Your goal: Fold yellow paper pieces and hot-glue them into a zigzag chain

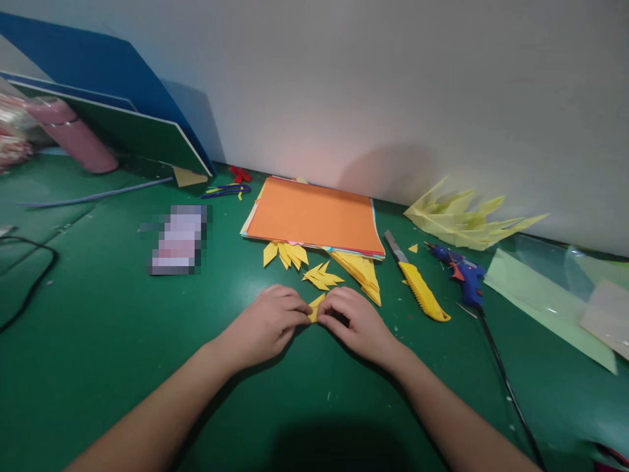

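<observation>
Green tabletop [122,341], yellow paper [315,311] between hands [268,321] [356,324], axis diagonal, tip away rightward.

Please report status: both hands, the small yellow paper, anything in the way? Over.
Left hand and right hand holding small yellow paper from either side. Paper partly hidden. Nothing visibly blocking; pointed yellow pieces just beyond, knife farther right.

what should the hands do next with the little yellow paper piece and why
Probably press a crease into the yellow paper piece: the left hand and right hand both have fingertips at it, and pointed yellow pieces that look folded lie just beyond.
</observation>
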`<state>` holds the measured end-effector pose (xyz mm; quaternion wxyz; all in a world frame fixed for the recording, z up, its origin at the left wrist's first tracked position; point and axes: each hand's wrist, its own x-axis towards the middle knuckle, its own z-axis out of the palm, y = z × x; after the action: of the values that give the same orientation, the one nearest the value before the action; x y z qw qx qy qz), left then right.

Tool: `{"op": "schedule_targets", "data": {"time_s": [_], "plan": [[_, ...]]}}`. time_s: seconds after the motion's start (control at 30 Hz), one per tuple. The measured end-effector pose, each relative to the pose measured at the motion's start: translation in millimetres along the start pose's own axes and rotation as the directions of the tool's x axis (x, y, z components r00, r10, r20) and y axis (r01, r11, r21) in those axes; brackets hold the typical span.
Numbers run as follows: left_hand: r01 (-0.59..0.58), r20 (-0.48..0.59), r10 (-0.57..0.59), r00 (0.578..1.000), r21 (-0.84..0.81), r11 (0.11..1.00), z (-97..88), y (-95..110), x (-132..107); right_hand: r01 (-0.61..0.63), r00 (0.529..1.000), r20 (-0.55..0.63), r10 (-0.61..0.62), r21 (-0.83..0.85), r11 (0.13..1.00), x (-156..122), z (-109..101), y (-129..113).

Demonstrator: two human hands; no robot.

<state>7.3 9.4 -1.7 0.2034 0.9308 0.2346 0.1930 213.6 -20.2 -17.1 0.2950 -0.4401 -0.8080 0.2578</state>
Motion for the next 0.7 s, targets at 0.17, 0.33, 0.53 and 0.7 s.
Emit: {"op": "schedule_targets", "data": {"time_s": [0.17,0.33,0.53,0.7], "plan": [[-0.001,0.003,0.001,1.0,-0.004,1.0,0.6,-1,0,0.006,1.0,-0.013,-0.007,-0.086,0.996,1,4,-1],[-0.008,0.002,0.008,1.0,0.003,1.0,-0.2,-2,0,0.001,1.0,-0.023,-0.004,-0.154,0.988,0,7,-1],[0.02,0.011,-0.019,1.0,-0.008,1.0,3.7,-1,0,0.039,0.999,-0.006,-0.04,-0.082,0.996,-1,3,-1],[0.152,-0.01,-0.152,0.988,-0.015,0.988,12.1,0,3,0.051,0.999,0.011,-0.051,-0.03,0.998,-3,-2,3]]}}
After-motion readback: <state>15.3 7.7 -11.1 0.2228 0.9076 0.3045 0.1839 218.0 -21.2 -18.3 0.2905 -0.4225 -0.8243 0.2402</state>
